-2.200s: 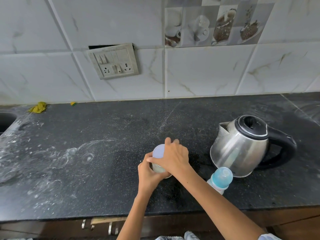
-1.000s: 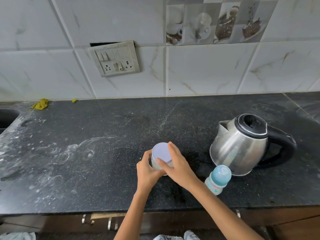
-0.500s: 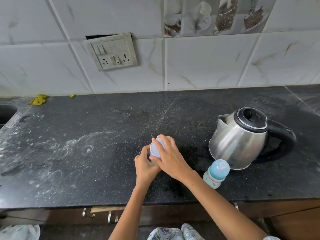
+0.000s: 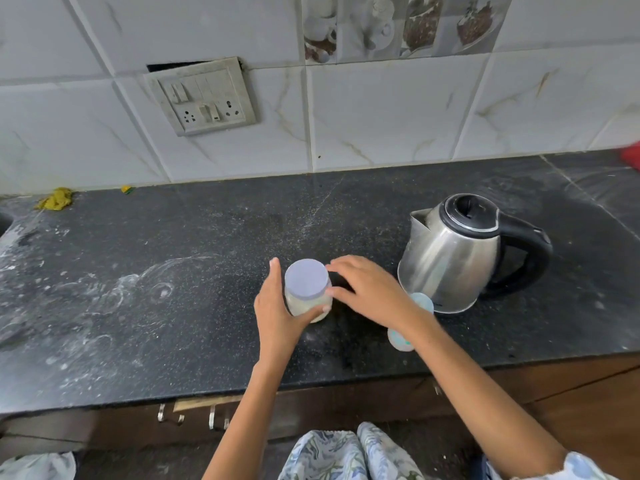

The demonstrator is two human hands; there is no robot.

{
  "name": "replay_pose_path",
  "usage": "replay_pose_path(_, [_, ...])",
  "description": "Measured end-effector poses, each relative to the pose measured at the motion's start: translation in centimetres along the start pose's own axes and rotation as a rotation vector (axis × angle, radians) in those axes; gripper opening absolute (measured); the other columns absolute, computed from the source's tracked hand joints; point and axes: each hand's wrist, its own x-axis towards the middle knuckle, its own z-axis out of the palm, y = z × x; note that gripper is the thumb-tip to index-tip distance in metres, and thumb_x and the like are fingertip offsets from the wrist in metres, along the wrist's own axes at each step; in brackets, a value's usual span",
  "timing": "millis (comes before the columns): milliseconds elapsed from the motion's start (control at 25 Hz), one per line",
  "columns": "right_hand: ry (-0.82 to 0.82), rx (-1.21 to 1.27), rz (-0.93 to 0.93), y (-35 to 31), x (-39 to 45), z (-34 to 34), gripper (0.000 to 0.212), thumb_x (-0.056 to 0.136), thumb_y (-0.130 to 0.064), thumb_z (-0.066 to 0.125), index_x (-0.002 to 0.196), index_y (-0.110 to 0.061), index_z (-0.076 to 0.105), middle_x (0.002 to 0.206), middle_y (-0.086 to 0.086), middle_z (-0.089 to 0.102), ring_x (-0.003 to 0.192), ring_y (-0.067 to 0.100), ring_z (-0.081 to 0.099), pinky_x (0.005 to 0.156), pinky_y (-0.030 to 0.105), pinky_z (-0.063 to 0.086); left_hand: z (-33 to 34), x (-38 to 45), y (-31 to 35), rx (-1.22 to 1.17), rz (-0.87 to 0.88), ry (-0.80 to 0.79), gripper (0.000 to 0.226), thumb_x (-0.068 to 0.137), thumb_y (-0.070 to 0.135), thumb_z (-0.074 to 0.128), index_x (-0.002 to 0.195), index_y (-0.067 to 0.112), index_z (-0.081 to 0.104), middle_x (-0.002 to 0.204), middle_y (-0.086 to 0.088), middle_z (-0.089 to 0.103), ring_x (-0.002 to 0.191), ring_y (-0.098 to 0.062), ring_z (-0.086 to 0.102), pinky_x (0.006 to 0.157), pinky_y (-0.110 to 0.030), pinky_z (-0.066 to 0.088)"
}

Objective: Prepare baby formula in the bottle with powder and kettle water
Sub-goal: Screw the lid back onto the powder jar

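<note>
Mostly dusty black counter (image 4: 145, 306) (tiled wall (image 4: 381, 116))

Lilac-lidded jar (image 4: 306, 293), steel-and-black kettle (image 4: 457, 254), speckled black counter (image 4: 173, 271), marbled white tiles (image 4: 381, 116).

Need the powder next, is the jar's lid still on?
Yes, on: the lid sits flat over the jar, which the left hand holds.

Baby bottle (image 4: 401, 337) (mostly behind forearm)
</note>
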Motion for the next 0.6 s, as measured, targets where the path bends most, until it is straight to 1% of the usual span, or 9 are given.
replay_pose_path(40, [-0.01,-0.059,0.025,0.8,-1.3,-1.4,0.047,0.097,-0.041,0.054,0.137,-0.018,0.052,0.142,0.0,0.051,0.132,0.019,0.044,0.108,0.034,0.038,-0.1,-0.1,0.4,0.068,0.058,0.033,0.106,0.067,0.05,0.08,0.151,0.016,0.024,0.158,-0.005,0.028,0.143,-0.021,0.031,0.113,-0.042,0.027])
replay_pose_path(120, [-0.054,-0.123,0.111,2.2,-3.9,-3.7,0.043,0.094,-0.045,0.057,0.13,-0.023,0.058,0.133,-0.004,0.056,0.124,0.016,0.05,0.096,0.034,0.046,0.1,-0.2,1.3,0.202,0.189,0.085,0.082,0.077,0.045,0.076,0.145,0.02,0.039,0.157,-0.006,0.03,0.142,-0.024,0.034,0.112,-0.042,0.026])
replay_pose_path(200, [-0.115,-0.153,0.213,3.3,-6.5,-5.0,0.045,0.088,-0.05,0.062,0.128,-0.028,0.059,0.13,-0.007,0.058,0.119,0.015,0.053,0.087,0.034,0.047,0.6,-0.4,2.0,0.27,0.283,0.084,0.061,0.082,0.038,0.073,0.135,0.015,0.053,0.151,-0.01,0.041,0.137,-0.029,0.041,0.108,-0.044,0.032])
replay_pose_path(240, [-0.144,-0.162,0.259,3.6,-7.6,-5.1,0.048,0.085,-0.05,0.066,0.129,-0.032,0.058,0.129,-0.008,0.058,0.118,0.015,0.054,0.085,0.034,0.047,0.8,-0.5,2.2,0.27,0.292,0.052,0.056,0.085,0.035,0.071,0.134,0.012,0.055,0.148,-0.011,0.045,0.136,-0.03,0.043,0.108,-0.045,0.033])
replay_pose_path(280, [-0.162,-0.151,0.295,3.8,-8.5,-5.0,0.051,0.083,-0.046,0.069,0.131,-0.034,0.056,0.13,-0.009,0.058,0.118,0.016,0.054,0.085,0.034,0.046,0.9,-0.7,2.2,0.257,0.278,0.012,0.052,0.088,0.032,0.067,0.134,0.01,0.054,0.146,-0.01,0.047,0.137,-0.029,0.042,0.11,-0.045,0.033])
replay_pose_path(320, [-0.153,-0.121,0.315,4.0,-9.1,-4.6,0.053,0.083,-0.038,0.073,0.133,-0.035,0.055,0.132,-0.01,0.057,0.119,0.017,0.054,0.087,0.034,0.045,1.0,-0.8,2.2,0.241,0.259,-0.02,0.048,0.092,0.028,0.064,0.134,0.009,0.054,0.145,-0.009,0.048,0.139,-0.027,0.04,0.112,-0.044,0.032])
replay_pose_path(440, [-0.064,-0.008,0.323,4.7,-8.7,-3.5,0.052,0.082,-0.012,0.075,0.128,-0.03,0.06,0.132,-0.006,0.059,0.117,0.022,0.055,0.094,0.036,0.045,0.8,-0.7,1.9,0.224,0.261,-0.018,0.033,0.095,0.018,0.06,0.127,0.01,0.062,0.143,-0.01,0.051,0.138,-0.027,0.042,0.114,-0.047,0.033])
replay_pose_path(520, [-0.037,0.033,0.289,4.8,-7.2,-3.0,0.051,0.082,-0.004,0.073,0.126,-0.027,0.062,0.131,-0.003,0.059,0.116,0.023,0.056,0.095,0.036,0.046,0.6,-0.6,1.9,0.232,0.287,-0.013,0.03,0.094,0.014,0.061,0.123,0.009,0.065,0.14,-0.012,0.053,0.135,-0.029,0.046,0.114,-0.047,0.033])
replay_pose_path(600, [-0.01,0.07,0.253,4.8,-5.3,-2.8,0.052,0.083,0.0,0.07,0.129,-0.023,0.061,0.134,0.0,0.057,0.119,0.024,0.054,0.096,0.036,0.046,0.5,-0.5,2.0,0.242,0.314,-0.009,0.029,0.093,0.012,0.062,0.122,0.008,0.066,0.139,-0.013,0.054,0.132,-0.029,0.049,0.114,-0.046,0.032])
